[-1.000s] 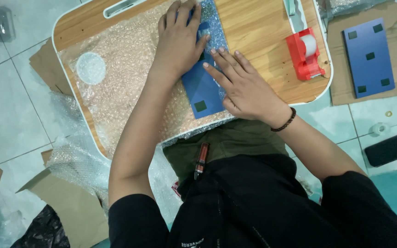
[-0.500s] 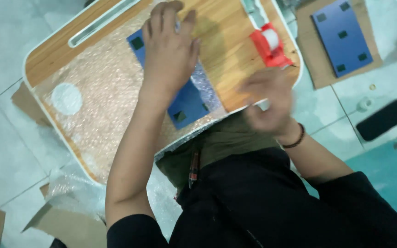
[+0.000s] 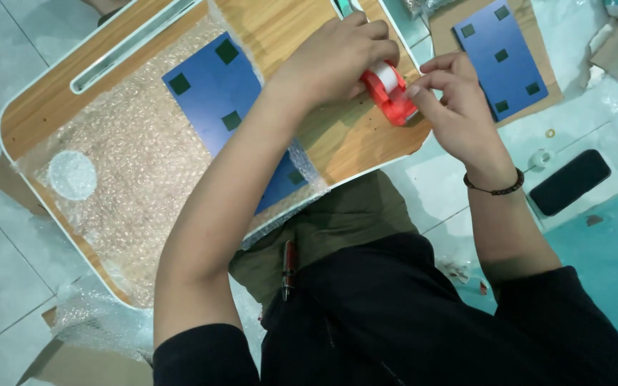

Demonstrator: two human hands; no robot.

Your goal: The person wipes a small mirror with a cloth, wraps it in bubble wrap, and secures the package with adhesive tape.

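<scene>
Both hands moved onto red tape dispenser (image 3: 389, 93), white roll.

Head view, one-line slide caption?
Both hands, left hand and right hand, grip red tape dispenser on wooden lap tray.

panel (image 3: 212, 96) on bubble wrap (image 3: 134, 179) on lap tray (image 3: 44, 107); tape dispenser (image 3: 389, 93) right

black phone (image 3: 569, 181) on floor; second blue panel (image 3: 501, 51) on cardboard (image 3: 535, 28).
</scene>
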